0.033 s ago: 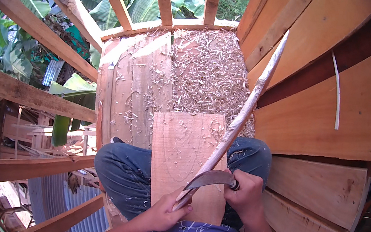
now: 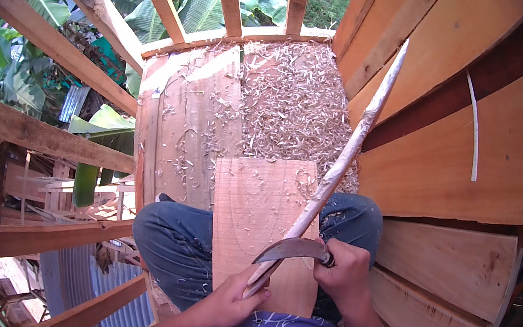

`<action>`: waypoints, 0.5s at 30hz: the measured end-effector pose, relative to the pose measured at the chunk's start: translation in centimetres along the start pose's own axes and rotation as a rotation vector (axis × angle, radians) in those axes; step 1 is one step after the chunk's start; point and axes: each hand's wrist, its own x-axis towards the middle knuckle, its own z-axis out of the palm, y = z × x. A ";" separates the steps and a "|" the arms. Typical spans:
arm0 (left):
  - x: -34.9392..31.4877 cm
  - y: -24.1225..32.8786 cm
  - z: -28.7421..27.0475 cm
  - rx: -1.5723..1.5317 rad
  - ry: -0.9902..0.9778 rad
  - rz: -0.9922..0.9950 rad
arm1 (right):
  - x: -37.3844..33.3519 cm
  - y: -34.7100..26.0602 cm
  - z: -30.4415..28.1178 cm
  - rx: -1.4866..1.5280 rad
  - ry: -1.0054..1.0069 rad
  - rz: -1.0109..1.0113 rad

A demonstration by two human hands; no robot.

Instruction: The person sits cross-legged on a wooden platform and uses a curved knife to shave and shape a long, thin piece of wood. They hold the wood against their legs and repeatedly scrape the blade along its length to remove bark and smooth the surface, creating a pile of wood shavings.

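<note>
Long and pale, a peeled wooden stick (image 2: 341, 165) slants from my lap up to the far right, its far end tapering to a point. My left hand (image 2: 235, 300) is closed round its near end. In my right hand (image 2: 345, 271) is the handle of a curved, sickle-like knife (image 2: 288, 250); most of the handle is hidden by the fingers. The blade lies across the stick just beyond my left hand, its tip pointing left. Beneath them a flat wooden board (image 2: 261, 211) rests across my lap, with a few shavings on it.
Curly wood shavings (image 2: 293, 111) cover much of the plank floor (image 2: 175, 130) ahead. Wooden rails (image 2: 49, 135) stand at the left and front, with banana leaves (image 2: 198, 2) beyond. A plank wall (image 2: 470, 168) rises close on the right; a thin pale strip (image 2: 473, 127) shows against it.
The knife blade has shifted slightly up the stick, away from my left hand, and lies a little flatter. My left hand and the stick look nearly unmoved.
</note>
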 end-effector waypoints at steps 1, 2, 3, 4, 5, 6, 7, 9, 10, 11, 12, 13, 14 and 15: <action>-0.2 0.3 0.1 0.019 0.011 -0.035 | 0.1 0.1 0.1 -0.019 0.014 -0.002; -0.5 0.7 0.3 0.036 0.025 -0.070 | 0.3 0.1 0.2 -0.037 0.027 -0.006; -0.7 1.0 0.5 0.054 0.039 -0.104 | 0.6 0.4 0.1 -0.067 0.057 0.015; -1.0 1.3 0.8 0.057 0.034 -0.109 | 1.0 0.9 -0.2 -0.097 0.087 0.035; -1.2 1.7 1.0 0.062 0.027 -0.114 | 1.3 1.2 -0.4 -0.126 0.119 0.057; -1.3 1.8 1.2 0.067 0.022 -0.118 | 1.4 1.4 -0.3 -0.118 0.122 0.054; -1.3 1.7 1.3 0.071 0.041 -0.102 | 1.5 1.5 -0.2 -0.110 0.124 0.050; -1.3 1.2 1.4 0.095 0.051 -0.131 | 2.0 2.3 0.1 -0.097 0.164 0.087; -1.4 1.0 1.5 0.105 0.054 -0.144 | 2.3 3.3 0.3 -0.093 0.201 0.128; -1.7 0.9 1.7 0.099 0.024 -0.149 | 2.8 4.3 0.1 -0.088 0.238 0.168; -2.2 0.7 1.9 0.092 0.001 -0.156 | 3.6 5.9 -0.5 -0.134 0.274 0.256; -2.7 0.5 2.1 0.085 -0.023 -0.163 | 4.1 7.2 -1.2 -0.180 0.310 0.344; -3.0 0.0 2.3 0.056 -0.030 -0.127 | 4.1 7.4 -1.5 -0.161 0.295 0.363; -3.1 -0.7 2.4 0.027 -0.038 -0.091 | 4.0 7.2 -2.0 -0.141 0.280 0.382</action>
